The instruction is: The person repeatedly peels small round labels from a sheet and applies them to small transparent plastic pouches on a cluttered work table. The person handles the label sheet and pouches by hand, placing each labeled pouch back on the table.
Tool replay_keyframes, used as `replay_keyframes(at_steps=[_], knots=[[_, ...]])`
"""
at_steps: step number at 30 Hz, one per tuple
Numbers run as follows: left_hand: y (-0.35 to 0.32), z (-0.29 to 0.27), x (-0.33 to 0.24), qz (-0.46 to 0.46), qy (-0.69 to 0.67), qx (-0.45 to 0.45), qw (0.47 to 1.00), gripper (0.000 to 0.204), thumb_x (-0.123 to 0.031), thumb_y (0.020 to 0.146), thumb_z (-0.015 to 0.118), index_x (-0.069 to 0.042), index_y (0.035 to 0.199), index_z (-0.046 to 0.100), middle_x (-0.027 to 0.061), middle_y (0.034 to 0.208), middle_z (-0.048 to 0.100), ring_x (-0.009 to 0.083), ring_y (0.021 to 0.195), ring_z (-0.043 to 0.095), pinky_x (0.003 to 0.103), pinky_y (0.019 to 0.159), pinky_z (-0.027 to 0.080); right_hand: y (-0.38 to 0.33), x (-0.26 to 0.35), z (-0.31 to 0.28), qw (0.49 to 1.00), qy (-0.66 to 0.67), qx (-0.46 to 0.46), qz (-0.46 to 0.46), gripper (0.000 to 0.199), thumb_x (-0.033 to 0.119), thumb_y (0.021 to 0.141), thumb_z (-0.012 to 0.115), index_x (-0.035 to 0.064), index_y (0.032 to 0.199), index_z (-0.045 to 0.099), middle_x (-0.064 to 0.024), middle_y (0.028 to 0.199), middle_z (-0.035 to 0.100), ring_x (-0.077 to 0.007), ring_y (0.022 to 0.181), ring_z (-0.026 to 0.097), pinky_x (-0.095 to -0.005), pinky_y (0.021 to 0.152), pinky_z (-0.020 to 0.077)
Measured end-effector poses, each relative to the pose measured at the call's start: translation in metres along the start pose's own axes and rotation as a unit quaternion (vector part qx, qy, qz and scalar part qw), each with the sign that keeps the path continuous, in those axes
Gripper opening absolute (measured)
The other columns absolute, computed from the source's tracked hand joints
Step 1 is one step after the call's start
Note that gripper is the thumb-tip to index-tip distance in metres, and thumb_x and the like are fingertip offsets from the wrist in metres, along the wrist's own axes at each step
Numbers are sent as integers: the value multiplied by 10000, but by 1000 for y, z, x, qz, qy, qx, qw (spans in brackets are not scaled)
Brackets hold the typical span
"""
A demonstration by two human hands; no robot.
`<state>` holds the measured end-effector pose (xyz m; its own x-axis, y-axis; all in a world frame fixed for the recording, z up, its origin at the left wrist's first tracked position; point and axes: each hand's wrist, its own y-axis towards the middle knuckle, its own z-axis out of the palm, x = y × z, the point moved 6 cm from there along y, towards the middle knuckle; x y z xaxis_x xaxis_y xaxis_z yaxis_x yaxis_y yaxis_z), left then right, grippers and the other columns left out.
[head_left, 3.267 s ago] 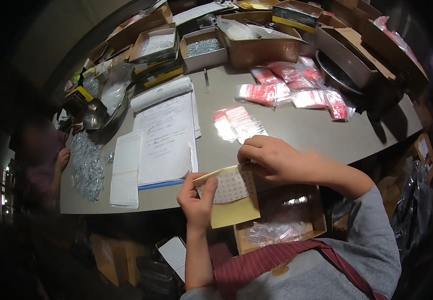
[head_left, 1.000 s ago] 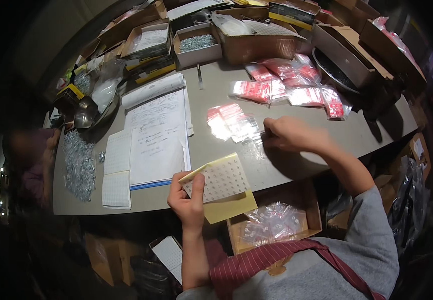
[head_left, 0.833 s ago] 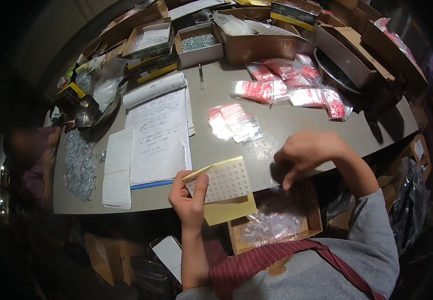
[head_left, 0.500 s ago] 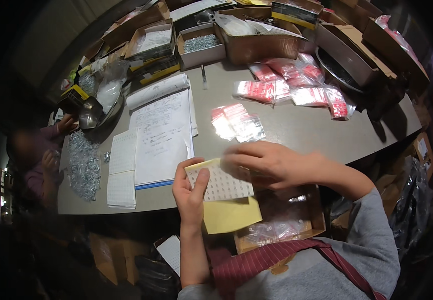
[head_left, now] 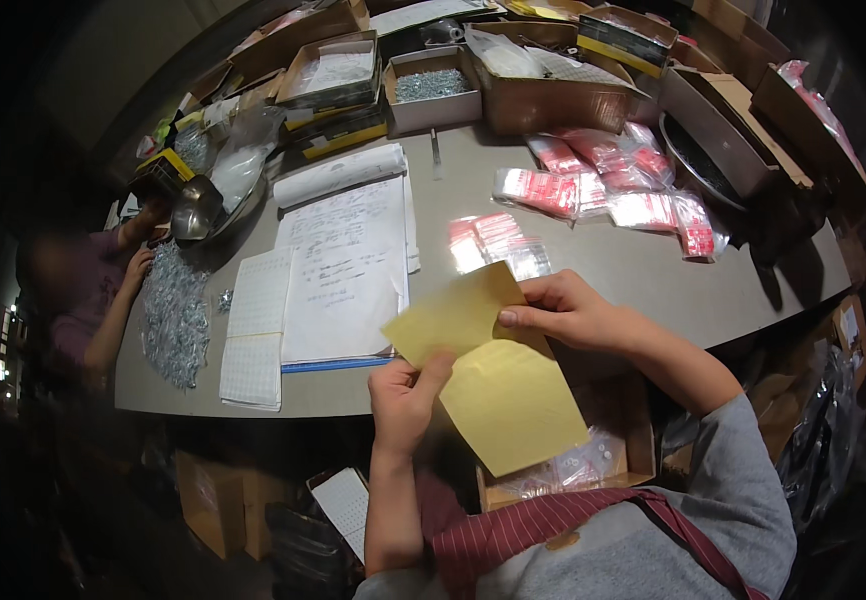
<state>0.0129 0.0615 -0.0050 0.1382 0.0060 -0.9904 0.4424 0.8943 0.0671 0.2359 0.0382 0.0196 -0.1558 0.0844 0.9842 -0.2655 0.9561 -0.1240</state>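
A yellow-backed sticker sheet (head_left: 458,318) is held between both hands above the near edge of the table. Its plain yellow side faces up, and a second yellow flap (head_left: 513,410) hangs below it toward my lap. My left hand (head_left: 405,402) is closed on the lower left edge, thumb on top. With thumb and fingers, my right hand (head_left: 565,312) pinches the upper right edge. Beneath the flap, a cardboard box (head_left: 639,440) with small clear bags (head_left: 588,462) sits at my lap, partly hidden.
Left of my hands lie an open notepad (head_left: 343,270) and white label sheets (head_left: 253,330). Beyond are red-and-clear plastic bags (head_left: 543,190), a pen (head_left: 436,155) and boxes of metal parts (head_left: 433,88). At far left, a co-worker's hand (head_left: 140,265) is by a heap of small metal pieces (head_left: 175,325).
The sticker sheet has turned from its printed side to its plain yellow side. My right hand, blurred over the sheet before, now pinches its edge. The view has shifted slightly.
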Motion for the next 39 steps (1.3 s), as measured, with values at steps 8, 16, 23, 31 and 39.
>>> replay_keyframes(at_steps=[8,16,23,31,39], knots=[[1,7,-25,83,-23,20,996,226,0,922,647,76,1118,729,111,1032,750,131,908,683,255,834,526,-11,22,-1,993,77,38,-79,314,-27,874,599,-68,1155,733,-151,1040,757,-167,961,685,-293,892,528],[8,-3,-20,-13,-183,-7,983,383,2,978,523,76,1353,543,176,1227,672,178,1050,661,276,950,506,-13,23,-10,987,20,25,-159,356,41,785,570,-55,1071,760,-158,1055,761,-223,994,709,-336,931,533],[2,13,-19,15,-33,-30,999,452,24,894,713,39,1310,537,107,1150,623,85,866,627,180,671,483,-13,30,-5,978,19,50,-201,449,115,807,626,-8,1236,668,-125,1199,704,-218,1113,662,-342,989,506],[-1,16,-13,-4,8,-5,1000,278,7,926,697,50,1190,624,78,1074,681,118,979,637,263,848,523,-5,-7,17,992,-48,4,-118,246,130,982,688,-37,1157,646,-74,1014,715,-124,918,677,-300,809,565],[-1,13,-18,11,2,-33,999,129,-82,940,722,28,1007,723,8,871,709,75,816,634,226,728,494,-5,-10,15,982,-117,17,-144,241,183,983,678,-7,1130,667,-97,958,717,-168,894,686,-316,790,540]])
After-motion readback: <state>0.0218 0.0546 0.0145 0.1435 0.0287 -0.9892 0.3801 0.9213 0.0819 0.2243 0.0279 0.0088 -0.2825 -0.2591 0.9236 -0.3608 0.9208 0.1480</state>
